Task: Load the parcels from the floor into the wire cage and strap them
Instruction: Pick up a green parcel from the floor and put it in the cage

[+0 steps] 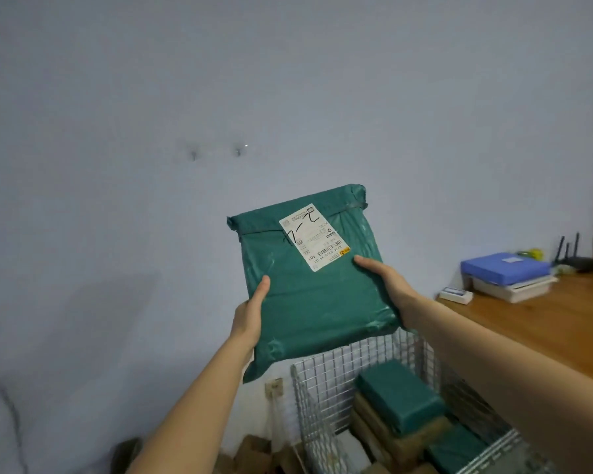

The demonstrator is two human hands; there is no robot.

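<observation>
Pale blue wall (288, 80) behind; wooden table (545, 323) at right, blue box (505, 266) on it. Your left hand (250, 313) and right hand (387, 285) grip a green parcel (308, 302) by its side edges, thumbs on front, raised above the wire cage (322, 381), which holds stacked parcels (397, 395).

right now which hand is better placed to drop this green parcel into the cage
Right, probably. The right hand grips the green parcel above the wire cage; the left hand holds the far side.

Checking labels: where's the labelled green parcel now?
Centre of the head view, the labelled green parcel is gripped between left hand and right hand, above the wire cage.
</observation>
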